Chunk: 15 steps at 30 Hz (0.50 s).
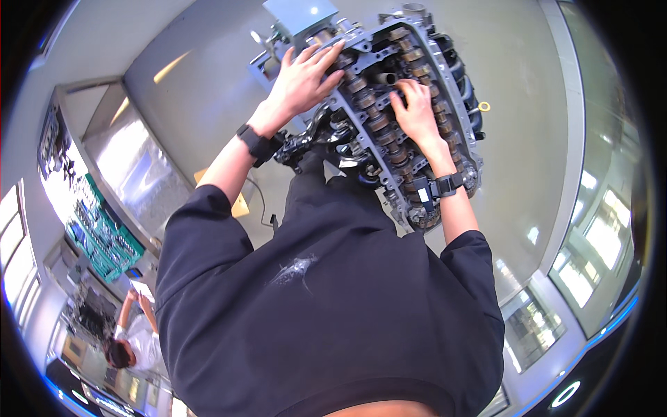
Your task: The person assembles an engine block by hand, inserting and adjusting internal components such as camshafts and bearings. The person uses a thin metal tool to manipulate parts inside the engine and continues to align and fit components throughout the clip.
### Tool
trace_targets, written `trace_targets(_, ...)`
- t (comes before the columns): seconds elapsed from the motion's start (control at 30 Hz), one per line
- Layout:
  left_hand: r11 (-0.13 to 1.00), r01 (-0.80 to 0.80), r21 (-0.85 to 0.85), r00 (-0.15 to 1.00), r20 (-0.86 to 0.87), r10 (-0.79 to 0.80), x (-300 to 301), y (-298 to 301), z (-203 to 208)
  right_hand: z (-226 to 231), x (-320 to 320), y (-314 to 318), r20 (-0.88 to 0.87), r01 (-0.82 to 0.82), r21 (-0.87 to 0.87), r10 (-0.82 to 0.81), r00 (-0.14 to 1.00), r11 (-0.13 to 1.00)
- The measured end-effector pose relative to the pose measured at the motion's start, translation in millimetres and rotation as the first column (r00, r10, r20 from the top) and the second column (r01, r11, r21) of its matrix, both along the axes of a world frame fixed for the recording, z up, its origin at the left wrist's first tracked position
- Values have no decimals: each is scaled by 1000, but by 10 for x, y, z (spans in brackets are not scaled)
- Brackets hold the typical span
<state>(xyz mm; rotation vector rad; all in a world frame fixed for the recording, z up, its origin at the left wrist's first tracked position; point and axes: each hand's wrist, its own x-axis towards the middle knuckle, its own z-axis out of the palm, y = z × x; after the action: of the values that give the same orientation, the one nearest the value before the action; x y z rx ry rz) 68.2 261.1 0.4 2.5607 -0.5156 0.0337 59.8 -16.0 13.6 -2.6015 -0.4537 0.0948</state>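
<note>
Left hand (302, 80) is spread on an open engine's (389, 142) far left edge, right hand (417, 112) kinda curled over the middle. Green tool case (104, 236) way off left.

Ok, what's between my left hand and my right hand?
In the head view, a stretch of the left camshaft runs between your left hand and right hand. A short metal cylinder shows there too.
</note>
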Motion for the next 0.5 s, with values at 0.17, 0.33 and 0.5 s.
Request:
trace_targets(0.17, 985, -109, -135, 993, -59, 102, -49, -27, -146, -41, -12, 102, 80, -9, 15, 7, 997, 1000)
trace_targets(0.33, 972, -131, -198, 984, -143, 103, -45, -37, -107, -98, -21, 17, 116, -66, 21, 63, 991, 998)
trace_targets(0.5, 910, -242, -338, 952, -264, 156, -24, -57, -146, -120, -33, -7, 134, -74, 22, 70, 988, 997)
